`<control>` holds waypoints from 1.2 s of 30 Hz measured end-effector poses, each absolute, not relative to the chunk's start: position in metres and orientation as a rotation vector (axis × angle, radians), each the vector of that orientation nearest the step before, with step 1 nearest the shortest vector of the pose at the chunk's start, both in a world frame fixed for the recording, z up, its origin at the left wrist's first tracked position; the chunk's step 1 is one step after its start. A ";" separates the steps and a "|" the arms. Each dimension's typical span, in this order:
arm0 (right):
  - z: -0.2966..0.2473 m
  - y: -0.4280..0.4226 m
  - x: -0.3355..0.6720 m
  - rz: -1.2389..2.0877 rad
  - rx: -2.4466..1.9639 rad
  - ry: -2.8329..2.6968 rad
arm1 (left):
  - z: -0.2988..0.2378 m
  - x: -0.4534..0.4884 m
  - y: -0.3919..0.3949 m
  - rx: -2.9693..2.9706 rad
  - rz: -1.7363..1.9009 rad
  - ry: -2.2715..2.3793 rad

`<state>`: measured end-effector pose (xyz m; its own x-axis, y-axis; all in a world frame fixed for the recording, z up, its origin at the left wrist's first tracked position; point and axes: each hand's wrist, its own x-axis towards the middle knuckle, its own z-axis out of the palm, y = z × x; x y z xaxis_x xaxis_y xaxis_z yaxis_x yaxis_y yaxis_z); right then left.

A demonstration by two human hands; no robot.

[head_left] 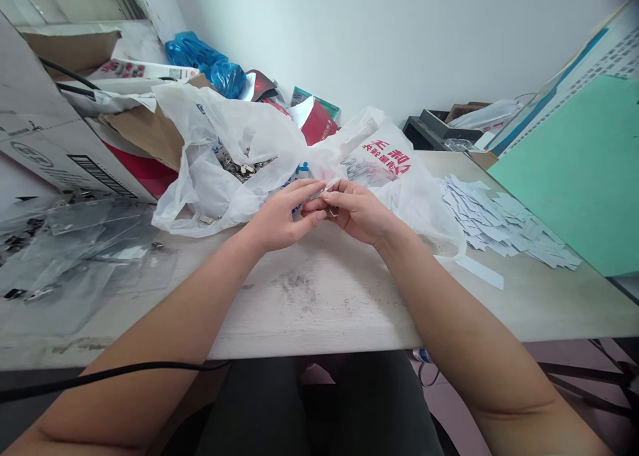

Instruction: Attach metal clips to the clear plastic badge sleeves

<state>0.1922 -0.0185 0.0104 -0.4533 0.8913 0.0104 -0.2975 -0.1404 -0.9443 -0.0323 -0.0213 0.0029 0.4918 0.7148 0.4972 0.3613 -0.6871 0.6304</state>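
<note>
My left hand [287,218] and my right hand [360,214] meet above the table, in front of two white plastic bags. Between their fingertips is a small shiny metal piece [331,210], partly covered by the fingers, its exact kind unclear. My right thumb and fingers pinch it. The left fingers are bent over from the other side and close on something mostly hidden. Behind my left hand, an open white plastic bag [200,176] holds many small metal parts [244,170]. Behind my right hand stands another white bag [384,153] with red print and pale contents showing through.
Clear plastic bags [90,249] with small metal parts lie at left, by a cardboard box [64,136]. Many white paper slips [494,223] spread at right, beside a green panel [574,176]. A black cable [124,371] crosses my left forearm. The wall closes off the back.
</note>
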 end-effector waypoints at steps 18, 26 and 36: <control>0.012 -0.019 0.193 1.757 -0.727 -1.208 | 0.004 -0.027 -0.028 2.308 1.083 0.907; 0.016 -0.021 0.192 1.748 -0.691 -1.231 | 0.001 -0.028 -0.028 2.292 1.123 0.897; 0.018 -0.023 0.191 1.747 -0.720 -1.223 | 0.003 -0.027 -0.030 2.343 1.107 0.995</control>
<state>0.1914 -0.0228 0.0184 -0.4621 0.8867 0.0181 -0.3204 -0.1479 -0.9357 -0.0268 -0.0304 0.0034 0.4441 0.7276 0.5228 0.4423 -0.6855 0.5784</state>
